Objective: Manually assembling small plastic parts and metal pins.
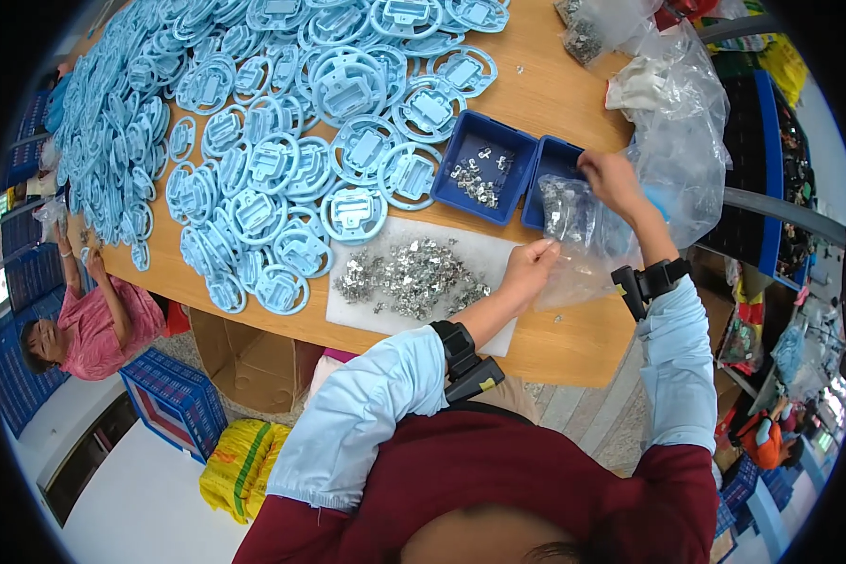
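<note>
My left hand (530, 274) pinches the edge of a clear plastic bag (585, 265) at the table's near right side. Small metal pieces (568, 209) lie gathered in the bag's far end, over a blue bin (561, 158). Curled fingers of my right hand (613, 182) grip the bag's far end by the bin's right side; my hand partly hides that spot. A second blue bin (480, 150) just left holds some loose metal clips (475, 180). Before my left forearm, a heap of small metal clips (418, 277) covers a white foam sheet (351, 315).
Light blue plastic ring-shaped parts (352, 211) pile high across the table's left and far side. Large clear bags (681, 113) lie at the right edge. A person in a pink top (113, 329) sits at the left. A metal rail (785, 214) and dark crates stand at the right.
</note>
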`<state>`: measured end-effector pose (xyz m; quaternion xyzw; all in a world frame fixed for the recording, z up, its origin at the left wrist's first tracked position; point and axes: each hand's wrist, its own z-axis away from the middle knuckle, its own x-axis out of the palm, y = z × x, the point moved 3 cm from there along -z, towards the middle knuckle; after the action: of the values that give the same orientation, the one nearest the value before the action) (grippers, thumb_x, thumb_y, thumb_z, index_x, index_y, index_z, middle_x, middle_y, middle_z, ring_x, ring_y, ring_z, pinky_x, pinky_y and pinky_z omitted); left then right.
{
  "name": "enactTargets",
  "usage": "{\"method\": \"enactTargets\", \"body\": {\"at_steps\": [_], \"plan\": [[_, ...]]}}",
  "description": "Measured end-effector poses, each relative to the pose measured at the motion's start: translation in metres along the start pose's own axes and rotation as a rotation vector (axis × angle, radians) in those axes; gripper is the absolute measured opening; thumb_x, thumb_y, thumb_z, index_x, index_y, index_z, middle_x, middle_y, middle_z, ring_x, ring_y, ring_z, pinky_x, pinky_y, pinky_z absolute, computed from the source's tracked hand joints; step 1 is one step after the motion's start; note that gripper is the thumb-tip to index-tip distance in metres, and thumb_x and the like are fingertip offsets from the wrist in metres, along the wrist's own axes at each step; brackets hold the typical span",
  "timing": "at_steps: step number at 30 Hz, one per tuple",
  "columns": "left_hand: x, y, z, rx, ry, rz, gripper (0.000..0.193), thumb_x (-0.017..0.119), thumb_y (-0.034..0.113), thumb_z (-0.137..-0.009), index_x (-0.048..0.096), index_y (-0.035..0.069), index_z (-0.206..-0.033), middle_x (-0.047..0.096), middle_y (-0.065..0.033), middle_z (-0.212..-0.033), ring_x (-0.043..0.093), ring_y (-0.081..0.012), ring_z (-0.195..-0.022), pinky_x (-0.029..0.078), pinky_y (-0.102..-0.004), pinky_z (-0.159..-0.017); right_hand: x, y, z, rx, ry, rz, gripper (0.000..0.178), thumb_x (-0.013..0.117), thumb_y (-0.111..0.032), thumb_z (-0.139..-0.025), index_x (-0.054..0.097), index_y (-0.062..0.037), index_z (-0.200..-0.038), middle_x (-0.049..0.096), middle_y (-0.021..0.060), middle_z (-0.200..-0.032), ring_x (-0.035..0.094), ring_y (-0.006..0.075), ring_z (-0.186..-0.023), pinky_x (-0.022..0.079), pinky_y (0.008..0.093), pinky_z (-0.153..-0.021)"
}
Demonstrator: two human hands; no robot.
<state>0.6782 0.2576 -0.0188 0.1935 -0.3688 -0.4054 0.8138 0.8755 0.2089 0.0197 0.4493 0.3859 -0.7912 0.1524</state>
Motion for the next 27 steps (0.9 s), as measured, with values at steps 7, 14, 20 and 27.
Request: {"method": "enactTargets", "body": {"at_steps": [7,14,20,27], "plan": [[-0.005,-0.01,-0.004,-0.049,0.01,0.147,0.025,0.049,0.021,-0.093,0.058,0.002,-0.107,0.061,0.0015,-0.089,0.055,-0.0057,-0.077,0.046,-0.0208,-0.066,-0.011,-0.002,0.002,-0.037,0.032,-0.168,0.012,0.055,-0.009,-0.078,0.061,-0.002,-0.086,0.063,0.0172,-0.082,0.059,0.0338,-0.08,0.046,0.038,-0.07],[-0.007,0.003,0.001,-0.092,0.04,0.211,0.024,0.047,0.02,-0.094,0.058,0.002,-0.106,0.06,-0.0006,-0.088,0.054,-0.0078,-0.079,0.045,-0.0226,-0.067,-0.018,-0.01,0.008,0.086,-0.137,-0.118,0.014,0.056,-0.011,-0.078,0.062,-0.0001,-0.086,0.063,0.0163,-0.08,0.059,0.0306,-0.073,0.045,0.0367,-0.067],[-0.011,0.015,0.002,0.047,0.025,-0.064,0.028,0.052,0.015,-0.089,0.054,-0.003,-0.11,0.062,-0.0052,-0.089,0.055,-0.0117,-0.079,0.046,-0.0262,-0.07,-0.03,-0.01,0.017,0.034,-0.114,-0.381,0.013,0.055,-0.01,-0.083,0.057,0.0025,-0.086,0.052,0.0049,-0.065,0.046,0.0121,-0.06,0.039,0.0282,-0.056],[-0.022,0.081,0.011,0.555,0.215,-0.752,0.059,0.068,0.012,-0.073,0.041,-0.003,-0.123,0.049,-0.0183,-0.117,0.054,-0.0273,-0.1,0.045,-0.0329,-0.082,-0.035,-0.009,0.035,0.021,-0.155,-0.459,0.01,0.054,-0.009,-0.085,0.054,0.0015,-0.085,0.047,-0.0017,-0.068,0.04,0.0082,-0.064,0.036,0.0242,-0.058]]}}
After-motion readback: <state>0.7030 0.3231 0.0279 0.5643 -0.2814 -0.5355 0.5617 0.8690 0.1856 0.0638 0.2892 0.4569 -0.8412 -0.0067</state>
